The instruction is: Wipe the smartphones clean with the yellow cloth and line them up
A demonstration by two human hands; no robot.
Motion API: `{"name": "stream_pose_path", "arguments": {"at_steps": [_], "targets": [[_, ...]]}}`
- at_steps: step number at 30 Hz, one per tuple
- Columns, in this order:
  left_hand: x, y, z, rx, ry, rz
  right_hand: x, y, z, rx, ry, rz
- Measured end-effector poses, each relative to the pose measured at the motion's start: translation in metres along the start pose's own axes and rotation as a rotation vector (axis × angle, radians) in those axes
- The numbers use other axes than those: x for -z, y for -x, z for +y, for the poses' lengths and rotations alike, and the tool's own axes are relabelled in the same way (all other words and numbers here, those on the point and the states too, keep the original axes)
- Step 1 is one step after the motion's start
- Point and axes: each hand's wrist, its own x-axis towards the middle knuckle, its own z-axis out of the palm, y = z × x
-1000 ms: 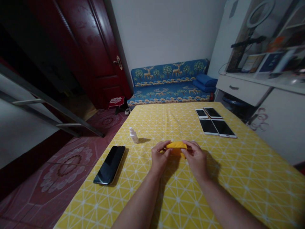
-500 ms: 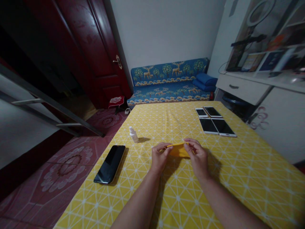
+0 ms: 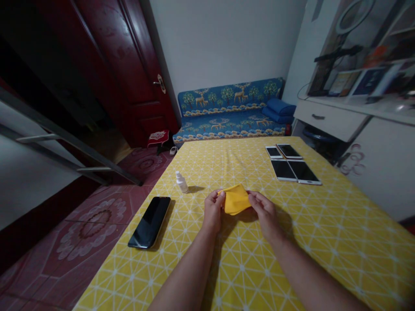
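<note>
A folded yellow-orange cloth point(image 3: 236, 199) is held up between both hands, just above the patterned tablecloth. My left hand point(image 3: 214, 208) pinches its left edge, thumb on the near side. At the cloth's right edge, my right hand point(image 3: 263, 209) grips it between thumb and fingers. To the left of the hands stands a small white bottle point(image 3: 182, 183), upright. Nearer the table's left edge lies a large black phone point(image 3: 150, 222), screen up.
Several phones point(image 3: 304, 171) lie grouped at the table's point(image 3: 210, 160) far right. Beyond the far edge is a blue patterned sofa point(image 3: 227, 123). A white cabinet point(image 3: 372, 160) stands at the right, and a metal ladder point(image 3: 65, 134) at the left.
The cloth has turned so that its broad face now shows, where before mostly a thin top edge was seen. Both hands have shifted slightly left and still hold it.
</note>
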Motion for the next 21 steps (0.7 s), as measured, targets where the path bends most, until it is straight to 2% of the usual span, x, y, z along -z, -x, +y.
{"name": "stream_pose_path", "arguments": {"at_steps": [6,9,14,21], "targets": [[0.0,0.0,0.0,0.052,0.012,0.01,0.001,-0.001,0.005,-0.078,0.011,-0.089],[-0.001,0.0,0.001,0.069,0.009,0.011,0.001,-0.002,0.007,-0.038,0.069,-0.069],[-0.002,0.001,0.002,0.065,-0.014,0.025,0.002,-0.004,0.013,-0.035,0.038,-0.051],[-0.003,0.002,0.002,0.071,-0.057,0.021,0.002,-0.005,0.011,0.032,0.171,0.015]]}}
